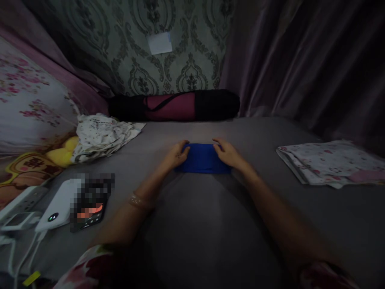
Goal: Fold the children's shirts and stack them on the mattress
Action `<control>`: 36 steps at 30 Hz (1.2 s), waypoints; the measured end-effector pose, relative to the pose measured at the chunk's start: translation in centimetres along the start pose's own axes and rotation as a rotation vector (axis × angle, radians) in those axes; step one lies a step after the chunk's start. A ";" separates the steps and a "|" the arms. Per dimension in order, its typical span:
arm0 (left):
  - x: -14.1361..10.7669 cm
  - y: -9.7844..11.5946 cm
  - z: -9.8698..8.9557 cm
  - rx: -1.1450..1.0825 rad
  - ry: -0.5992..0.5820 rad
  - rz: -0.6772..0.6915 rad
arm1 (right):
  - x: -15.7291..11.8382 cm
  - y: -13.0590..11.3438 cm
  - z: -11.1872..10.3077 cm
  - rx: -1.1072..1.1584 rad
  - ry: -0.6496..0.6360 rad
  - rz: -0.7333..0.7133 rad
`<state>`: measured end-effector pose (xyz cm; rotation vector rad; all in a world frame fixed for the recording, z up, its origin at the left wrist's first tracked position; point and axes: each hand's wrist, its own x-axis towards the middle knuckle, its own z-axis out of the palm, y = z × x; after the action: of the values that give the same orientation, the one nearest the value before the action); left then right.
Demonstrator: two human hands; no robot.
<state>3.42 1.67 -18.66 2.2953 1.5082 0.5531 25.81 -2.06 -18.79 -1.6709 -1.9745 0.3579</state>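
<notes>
A flat blue rectangle that looks like folded cloth (202,159) lies on the grey bed sheet in front of me. At its left end is my left hand (178,155), thumb and fingers apart, touching or just above the edge. My right hand (229,153) is at the opposite end, its thumb over the blue piece and its fingers stretched toward the far corner. Both hands look open, and neither visibly grips the blue piece. The undersides of the fingers are hidden.
A folded patterned cloth (327,162) lies at right. To the left are a crumpled white cloth (102,134), a yellow plush (63,152), a power strip (25,202), a white power bank (58,206) with cables and a phone (94,214). A black-and-maroon long bag (171,106) lines the wall.
</notes>
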 end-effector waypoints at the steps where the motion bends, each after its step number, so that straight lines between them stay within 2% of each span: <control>1: 0.5 0.5 0.5 0.010 0.017 0.009 | 0.3 -0.6 1.0 -0.052 0.040 0.009; 6: 1.8 2.4 3.7 0.174 -0.015 0.051 | 1.0 -2.5 4.6 -0.299 -0.027 -0.005; 9: 1.4 2.2 5.5 0.269 -0.059 0.035 | 0.7 -2.4 6.0 -0.374 -0.088 -0.004; 12: 0.9 1.7 6.4 0.303 -0.068 0.043 | 0.5 -1.9 6.8 -0.388 -0.161 0.017; 21: 1.0 1.6 6.4 0.291 -0.094 0.011 | 0.7 -1.8 7.0 -0.386 -0.193 0.038; 25: 0.9 1.4 6.3 0.287 -0.084 0.017 | 0.7 -1.7 6.2 -0.358 -0.216 0.025; 27: 0.9 1.3 6.0 0.303 -0.045 0.023 | 0.6 -1.4 5.4 -0.363 -0.178 0.013; 30: 0.7 1.2 5.6 0.338 0.094 0.014 | 0.3 -0.6 4.6 -0.405 -0.039 0.039; 32: 0.7 1.0 5.5 0.352 0.148 0.012 | 0.2 -0.1 4.6 -0.405 -0.032 0.077; 33: 0.7 0.9 5.6 0.356 0.124 0.008 | 0.1 0.0 4.8 -0.399 -0.060 0.098; 36: 0.7 0.6 6.0 0.365 -0.047 -0.024 | 0.0 0.3 5.4 -0.394 -0.151 0.128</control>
<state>7.06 1.70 -23.48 2.5293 1.7300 0.2273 23.10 -1.25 -23.46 -2.0736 -2.1592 0.1482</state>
